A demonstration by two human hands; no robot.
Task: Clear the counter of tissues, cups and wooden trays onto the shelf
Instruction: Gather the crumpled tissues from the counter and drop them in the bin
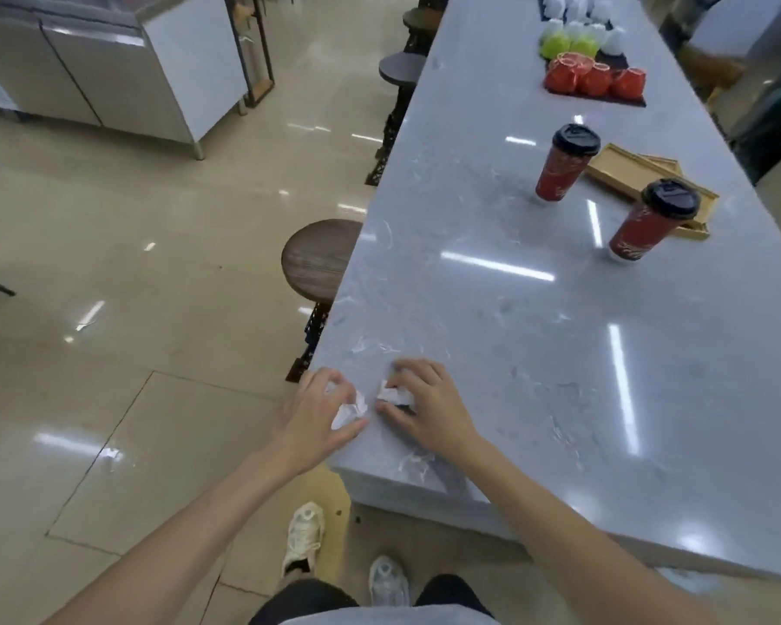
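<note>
At the near left corner of the grey marble counter (pixel 515 354), my left hand (pixel 316 417) closes around a crumpled white tissue (pixel 350 410). Right beside it, my right hand (pixel 424 401) grips a second crumpled tissue (pixel 393 393) against the countertop. Farther along stand two red paper cups with black lids, one (pixel 564 164) in the middle and one (pixel 650 223) to its right. Behind the cups lie stacked wooden trays (pixel 627 169).
A dark tray (pixel 605 99) with red, green and white cups sits at the counter's far end. Round dark stools (pixel 319 259) line the counter's left side. A steel cabinet (pixel 109 60) stands across the glossy floor at the upper left. My shoes are below.
</note>
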